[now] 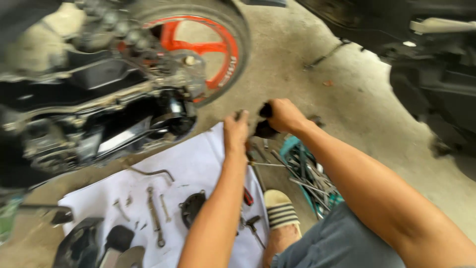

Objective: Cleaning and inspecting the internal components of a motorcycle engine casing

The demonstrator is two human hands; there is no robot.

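A teal tray [290, 147] sits on the concrete floor [307, 64] just right of the white cloth [198, 164]. It holds a loose heap of slim metal tools [310, 176], long shafts crossing one another; individual types cannot be told through the blur.

The white cloth is flat and creased, spread below a motorcycle engine [99, 119]. On it lie a long double-ended wrench [154, 216], a shorter thin spanner [165, 207], a bent metal rod [153, 173], a round dark cover [191, 207] and a red-handled tool [248, 196]. Dark plastic panels [82, 245] overlap its lower left corner. Behind the engine stands a rubber tyre on a red spoked wheel [208, 47].

The right hand [283, 115] is clenched around a dark, rounded part [265, 128]. The part shows both above the knuckles and below the fist, so the fingers wrap its middle; its exact shape is blurred. It is held in the air above the gap between cloth and tray.

The left hand [236, 131] sits just beside the part, back of the hand upward, fingers curled downward. A small dark piece shows at its fingertips, but whether the fingers grip anything cannot be told.

A striped sandal [280, 211] rests at the cloth's lower right edge.
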